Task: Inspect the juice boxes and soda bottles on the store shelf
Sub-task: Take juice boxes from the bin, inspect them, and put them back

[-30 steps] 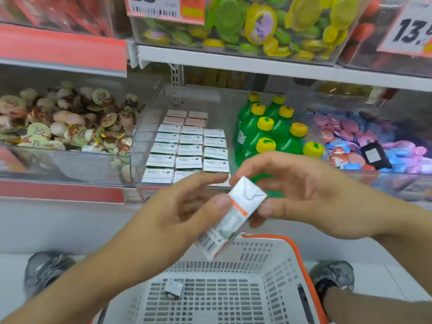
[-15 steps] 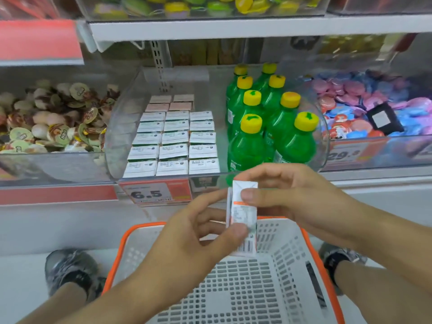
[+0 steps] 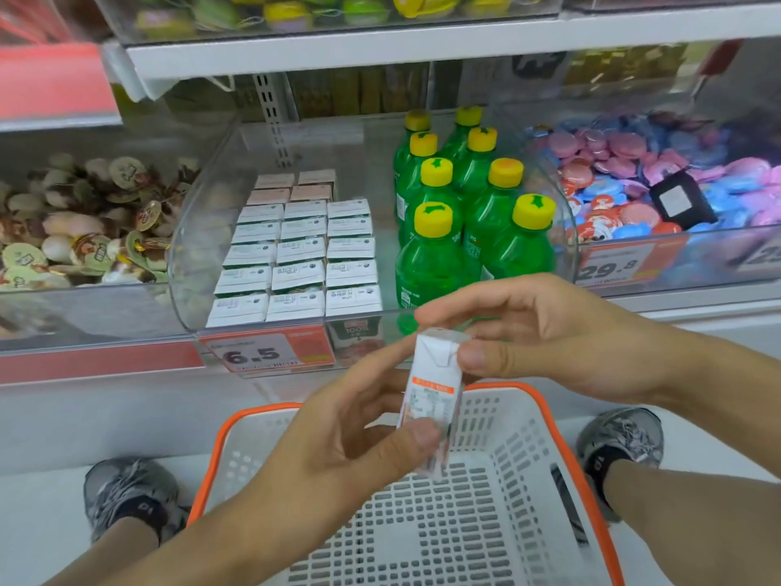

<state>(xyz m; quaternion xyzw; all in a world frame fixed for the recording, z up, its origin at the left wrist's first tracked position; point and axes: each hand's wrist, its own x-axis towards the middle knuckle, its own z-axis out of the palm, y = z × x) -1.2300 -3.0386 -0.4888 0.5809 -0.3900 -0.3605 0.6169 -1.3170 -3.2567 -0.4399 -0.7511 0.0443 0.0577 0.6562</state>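
Observation:
A small white juice box (image 3: 433, 389) with an orange band stands nearly upright between both hands, above the basket. My left hand (image 3: 346, 437) pinches its lower end with thumb and fingers. My right hand (image 3: 532, 332) pinches its top. Behind it, a clear bin (image 3: 190, 264) on the shelf holds rows of white-topped juice boxes (image 3: 296, 260) on the left and several green soda bottles (image 3: 465, 222) with yellow caps on the right.
A white basket with an orange rim (image 3: 536, 391) sits on the floor below my hands, between my two shoes. Bins of jelly cups (image 3: 84, 222) and of pink and blue sweets (image 3: 634, 179) flank the middle bin. A price tag (image 3: 262, 353) reads 6.5.
The box has turned from tilted to nearly upright in my hands. My view has dropped, so the shelf sits higher in frame and the basket shows more.

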